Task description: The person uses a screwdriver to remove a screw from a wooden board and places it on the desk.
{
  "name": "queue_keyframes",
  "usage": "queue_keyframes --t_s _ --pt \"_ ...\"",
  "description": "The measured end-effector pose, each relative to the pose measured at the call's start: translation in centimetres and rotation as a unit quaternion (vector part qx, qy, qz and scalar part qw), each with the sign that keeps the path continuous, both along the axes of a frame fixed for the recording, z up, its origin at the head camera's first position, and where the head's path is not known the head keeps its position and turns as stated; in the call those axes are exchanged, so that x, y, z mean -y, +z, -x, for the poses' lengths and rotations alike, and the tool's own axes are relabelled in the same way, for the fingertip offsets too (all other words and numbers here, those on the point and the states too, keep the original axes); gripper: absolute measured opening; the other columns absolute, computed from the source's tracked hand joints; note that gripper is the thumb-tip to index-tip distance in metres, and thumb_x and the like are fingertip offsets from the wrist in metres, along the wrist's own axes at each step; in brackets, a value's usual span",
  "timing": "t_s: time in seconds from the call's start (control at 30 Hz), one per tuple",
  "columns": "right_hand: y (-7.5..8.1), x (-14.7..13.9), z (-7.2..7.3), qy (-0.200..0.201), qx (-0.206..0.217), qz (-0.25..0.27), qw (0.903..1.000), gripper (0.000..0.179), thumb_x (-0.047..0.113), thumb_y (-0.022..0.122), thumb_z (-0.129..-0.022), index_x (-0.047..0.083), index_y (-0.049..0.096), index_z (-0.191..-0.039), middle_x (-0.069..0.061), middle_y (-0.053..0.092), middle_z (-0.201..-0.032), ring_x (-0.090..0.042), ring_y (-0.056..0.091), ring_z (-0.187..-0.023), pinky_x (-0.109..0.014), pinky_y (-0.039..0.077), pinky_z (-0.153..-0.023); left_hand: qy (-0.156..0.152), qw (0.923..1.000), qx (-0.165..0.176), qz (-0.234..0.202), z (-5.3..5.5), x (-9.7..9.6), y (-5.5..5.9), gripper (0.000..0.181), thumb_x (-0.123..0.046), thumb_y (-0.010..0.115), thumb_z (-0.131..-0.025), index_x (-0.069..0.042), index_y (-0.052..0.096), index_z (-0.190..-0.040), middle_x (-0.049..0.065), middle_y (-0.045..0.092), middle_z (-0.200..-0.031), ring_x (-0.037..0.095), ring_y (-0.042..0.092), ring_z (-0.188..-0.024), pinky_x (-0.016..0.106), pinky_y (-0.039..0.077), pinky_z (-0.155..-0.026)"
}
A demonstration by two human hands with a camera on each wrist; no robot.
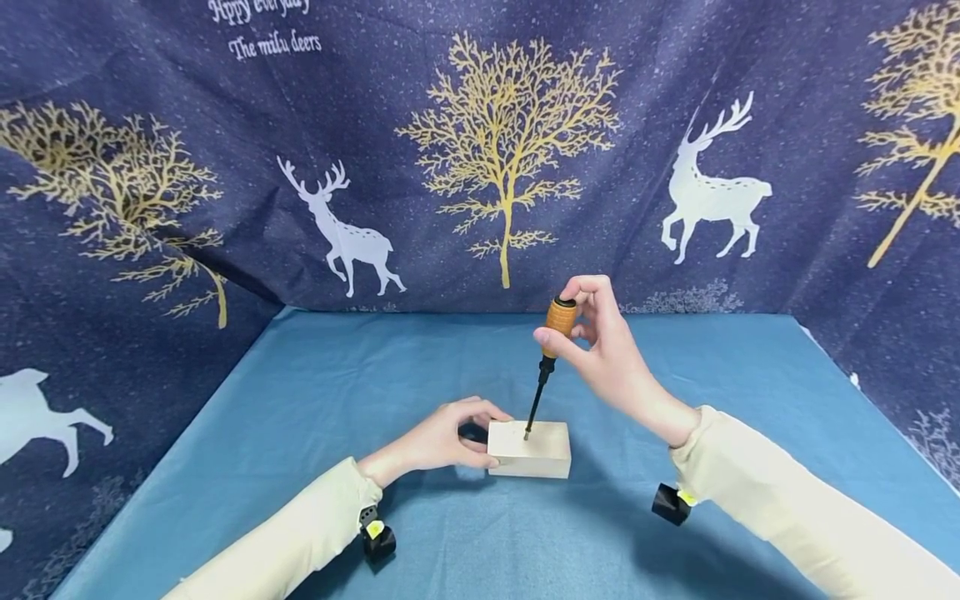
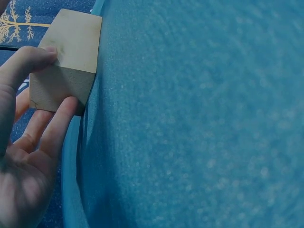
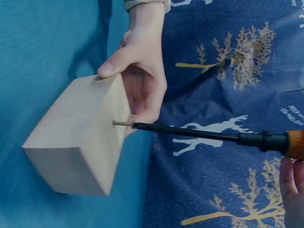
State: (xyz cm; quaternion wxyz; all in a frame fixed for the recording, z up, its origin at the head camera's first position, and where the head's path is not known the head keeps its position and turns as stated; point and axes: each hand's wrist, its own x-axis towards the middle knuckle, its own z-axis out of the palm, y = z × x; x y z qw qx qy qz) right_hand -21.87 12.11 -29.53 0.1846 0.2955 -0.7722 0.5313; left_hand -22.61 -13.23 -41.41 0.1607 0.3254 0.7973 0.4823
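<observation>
A pale wooden block (image 1: 529, 465) lies on the blue cloth. My left hand (image 1: 450, 433) grips its left end, thumb on the near side and fingers at the back; the left wrist view shows the same block (image 2: 71, 42) between thumb and fingers. My right hand (image 1: 600, 342) holds a screwdriver (image 1: 559, 321) by its orange-brown handle, with a finger over the black cap. The dark shaft slants down to the block's top. In the right wrist view a screw (image 3: 122, 123) stands in the block, and the screwdriver's tip (image 3: 142, 126) meets its head.
Blue cloth (image 1: 315, 375) covers the table. A dark blue curtain (image 1: 450, 250) printed with deer and trees hangs behind it and along the left side. Small black cameras hang at the left wrist (image 1: 378, 542) and the right wrist (image 1: 671, 504).
</observation>
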Motion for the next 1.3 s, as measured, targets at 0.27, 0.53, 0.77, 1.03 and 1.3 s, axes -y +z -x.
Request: queue_keyframes --t_s 0.27,0.53,0.77,1.03,1.3 --pt "0.47 -0.25 -0.44 0.060 0.014 0.023 0.9979 0.043 -0.004 0.067 -0.090 -0.002 0.039 -0.123 -0.008 0.052 -0.115 -0.004 0.061 -0.100 -0.018 0.055 -0.079 -0.005 1.0000 -0.005 -0.002 0.03 0.04 -0.09 0.049 -0.014 0.082 -0.081 -0.020 0.064 -0.126 0.008 0.059 -0.118 0.014 0.061 -0.107 0.024 0.062 -0.084" --pt "-0.14 -0.81 -0.56 0.149 -0.003 0.037 0.9881 0.037 0.000 0.047 -0.102 0.000 0.031 -0.135 -0.019 0.054 -0.135 -0.016 0.062 -0.120 -0.026 0.055 -0.101 -0.005 1.0000 -0.006 0.001 0.12 -0.01 -0.06 0.050 -0.013 0.082 -0.080 -0.020 0.064 -0.126 0.008 0.059 -0.119 0.015 0.060 -0.108 0.024 0.062 -0.084" --pt "-0.44 -0.51 -0.24 0.079 -0.005 0.046 0.9959 0.031 -0.001 0.048 -0.100 -0.003 0.031 -0.126 0.002 0.055 -0.121 -0.012 0.061 -0.102 -0.021 0.055 -0.082 -0.002 1.0000 -0.001 0.002 0.08 -0.02 -0.04 0.050 -0.012 0.082 -0.080 -0.022 0.064 -0.126 0.005 0.059 -0.119 0.012 0.059 -0.107 0.025 0.062 -0.084" --pt "-0.21 -0.20 -0.22 -0.014 0.004 0.053 0.9985 0.048 -0.004 0.073 -0.085 -0.001 0.036 -0.117 0.003 0.051 -0.104 -0.009 0.056 -0.086 -0.015 0.051 -0.071 -0.003 1.0000 0.001 0.000 0.10 0.08 -0.04 0.049 -0.014 0.082 -0.081 -0.023 0.064 -0.126 0.006 0.059 -0.119 0.014 0.060 -0.108 0.024 0.062 -0.085" --pt "-0.19 -0.52 -0.63 0.025 -0.034 0.071 0.9966 0.041 -0.015 0.070 -0.082 -0.009 0.045 -0.114 0.005 0.056 -0.116 -0.001 0.063 -0.107 -0.016 0.057 -0.092 -0.005 1.0000 0.007 -0.003 0.10 0.06 0.03 0.049 -0.013 0.082 -0.081 -0.022 0.064 -0.126 0.006 0.058 -0.118 0.014 0.060 -0.108 0.025 0.062 -0.085"
